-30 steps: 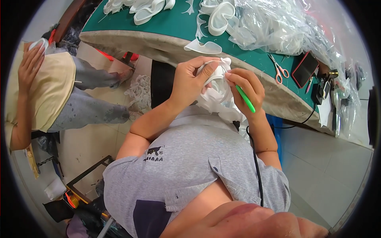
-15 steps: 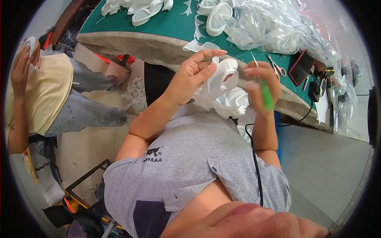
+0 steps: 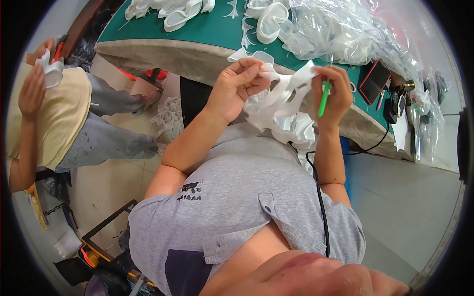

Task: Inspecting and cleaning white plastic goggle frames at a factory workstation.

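Note:
A soft white moulded piece with cut-out openings stretches between my two hands, just off the table's near edge. My left hand is closed, thumb and fingers pinching its left end. The piece's upper right end is pinched by my right hand, which also holds a slim tool with a green handle and a thin metal tip pointing up; its exact kind is unclear. More white moulded pieces lie against my lap below. A clear-white scrap sits at the table edge behind my left hand.
On the green table top are white moulded pieces, a heap of clear plastic bags and a phone. A black cable runs across my front. At left, a co-worker handles a similar white piece.
My right hand has come in and taken hold of the white piece, which is now pulled out between both hands. The green-handled tool has turned more upright. The co-worker's piece has shifted.

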{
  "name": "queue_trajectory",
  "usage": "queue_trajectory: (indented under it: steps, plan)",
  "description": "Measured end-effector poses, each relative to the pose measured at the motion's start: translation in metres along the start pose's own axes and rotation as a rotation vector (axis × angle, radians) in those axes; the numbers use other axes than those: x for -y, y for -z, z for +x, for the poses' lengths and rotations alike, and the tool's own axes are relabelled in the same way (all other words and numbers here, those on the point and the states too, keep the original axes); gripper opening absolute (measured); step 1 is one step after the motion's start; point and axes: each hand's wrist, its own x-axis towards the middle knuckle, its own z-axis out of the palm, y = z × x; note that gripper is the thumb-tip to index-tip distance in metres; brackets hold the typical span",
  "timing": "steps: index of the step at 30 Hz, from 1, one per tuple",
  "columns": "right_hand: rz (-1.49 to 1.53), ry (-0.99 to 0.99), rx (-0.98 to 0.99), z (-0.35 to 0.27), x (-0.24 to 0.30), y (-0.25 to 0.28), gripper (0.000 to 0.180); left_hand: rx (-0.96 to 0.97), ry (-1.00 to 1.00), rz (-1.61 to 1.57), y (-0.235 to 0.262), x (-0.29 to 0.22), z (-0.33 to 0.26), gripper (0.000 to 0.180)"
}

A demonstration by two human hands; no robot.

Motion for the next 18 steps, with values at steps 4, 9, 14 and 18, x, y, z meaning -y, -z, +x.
queue_trajectory:
  steps: [4,9,14,18]
  plan:
    - [0.298,-0.383,-0.055,-0.003,-0.007,0.001,0.01,0.225,0.139,-0.277,0.019,-0.006,0.009,0.013]
    - [0.362,-0.36,0.013,-0.001,0.001,-0.002,0.011,0.143,-0.092,0.614,-0.002,0.006,0.004,0.029]
    - [0.343,-0.095,0.194,0.004,0.013,-0.012,0.019,0.077,-0.408,1.241,0.004,0.018,0.001,0.03]
    - [0.229,-0.135,0.382,0.019,0.018,-0.014,0.023,0.128,-0.397,1.202,0.009,0.014,0.006,0.025]
